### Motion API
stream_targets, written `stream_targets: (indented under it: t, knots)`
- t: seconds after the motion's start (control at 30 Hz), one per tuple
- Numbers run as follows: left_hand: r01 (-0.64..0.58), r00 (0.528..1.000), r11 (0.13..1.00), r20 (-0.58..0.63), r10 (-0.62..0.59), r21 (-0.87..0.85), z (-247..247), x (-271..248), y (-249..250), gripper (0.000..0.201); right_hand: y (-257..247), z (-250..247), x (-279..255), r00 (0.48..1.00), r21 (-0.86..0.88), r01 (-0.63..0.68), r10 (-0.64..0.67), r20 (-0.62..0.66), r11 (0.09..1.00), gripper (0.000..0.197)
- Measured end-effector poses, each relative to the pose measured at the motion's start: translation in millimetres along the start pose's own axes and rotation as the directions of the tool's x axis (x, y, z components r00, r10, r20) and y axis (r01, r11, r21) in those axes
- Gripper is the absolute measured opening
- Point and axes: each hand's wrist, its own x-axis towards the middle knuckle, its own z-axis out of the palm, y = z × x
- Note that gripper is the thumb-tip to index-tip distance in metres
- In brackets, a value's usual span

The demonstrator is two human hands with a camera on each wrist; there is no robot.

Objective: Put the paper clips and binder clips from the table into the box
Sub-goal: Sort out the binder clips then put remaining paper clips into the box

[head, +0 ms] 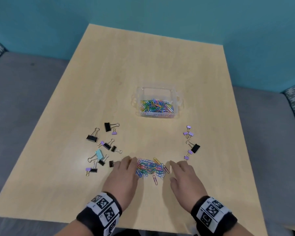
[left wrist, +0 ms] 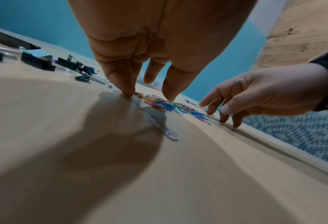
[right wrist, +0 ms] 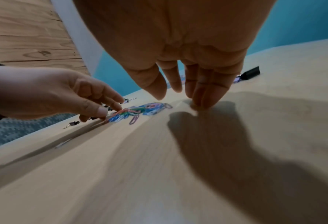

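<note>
A heap of coloured paper clips (head: 151,167) lies near the table's front edge, between my two hands. My left hand (head: 126,171) is at the heap's left side, fingers straight, tips down on the wood (left wrist: 128,91). My right hand (head: 180,172) is at the heap's right side, fingers straight, tips touching the table (right wrist: 201,104). Neither hand holds anything. The clear plastic box (head: 157,102) stands beyond the heap with many paper clips inside. Black, purple and light blue binder clips (head: 102,147) lie scattered left of my left hand. More binder clips (head: 191,143) lie to the right.
The light wooden table (head: 143,65) has bare surface behind the box. A single pink paper clip (head: 155,179) lies just in front of the heap. Grey upholstered seating (head: 24,99) runs along both sides of the table, with a teal wall behind.
</note>
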Motion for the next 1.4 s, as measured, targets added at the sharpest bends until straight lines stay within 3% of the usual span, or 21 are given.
stream_targets:
  t: [0.17, 0.27, 0.37, 0.5, 0.6, 0.73, 0.87, 1.07, 1.3, 1.4]
  knots:
    - [0.113, 0.993, 0.992, 0.035, -0.115, 0.05, 1.5, -4.9, -0.4, 0.06, -6.4, 9.6, -8.5, 1.0, 0.025, 0.0, -0.001, 0.024, 1.0, 0.053]
    - [0.047, 0.995, 0.997, 0.085, -0.053, 0.066, 4.3, -4.3, -3.0, 0.057, -11.5, 11.1, -5.6, 0.998, 0.019, -0.042, 0.041, 0.038, 0.999, 0.056]
    - [-0.03, 0.994, 1.0, 0.107, 0.029, 0.003, 2.3, -5.0, 0.5, 0.061, -19.6, 13.9, 1.8, 0.997, 0.02, -0.016, 0.014, 0.07, 1.0, 0.063]
    - [0.089, 0.986, 0.985, 0.15, -0.066, -0.146, 1.3, 1.7, 2.6, 0.076, -28.7, 16.8, 15.8, 0.996, 0.042, 0.032, -0.035, 0.082, 0.999, 0.068]
    - [0.08, 0.987, 0.982, 0.148, -0.054, -0.172, 4.2, 18.5, 6.6, 0.067, -36.3, 17.6, 29.9, 0.998, 0.075, 0.042, -0.046, 0.053, 0.996, 0.06]
    - [0.047, 0.986, 0.988, 0.166, -0.022, -0.149, 2.7, 41.4, 11.7, 0.032, -44.0, 15.9, 49.6, 0.997, 0.074, 0.071, -0.072, 0.017, 0.995, 0.029]
    - [0.033, 0.987, 0.995, 0.158, -0.018, -0.094, 3.8, 56.8, 9.0, 0.012, -41.5, 9.9, 64.3, 0.997, 0.056, 0.061, -0.063, 0.037, 0.997, 0.017]
    - [0.038, 0.984, 0.998, 0.174, -0.028, -0.052, -1.1, 66.5, 3.0, 0.009, -34.7, -2.4, 69.2, 1.0, 0.088, 0.019, -0.02, 0.013, 0.996, 0.001]
    - [0.125, 0.971, 0.979, 0.22, -0.089, -0.158, -12.7, 70.9, 1.3, 0.011, -21.3, -14.1, 75.8, 0.997, 0.234, -0.081, 0.075, 0.035, 0.969, 0.008]
    - [0.163, 0.968, 0.958, 0.224, -0.11, -0.234, -22.2, 73.1, 0.0, 0.012, -15.1, -23.1, 79.1, 0.98, 0.365, -0.187, 0.15, 0.128, 0.912, 0.009]
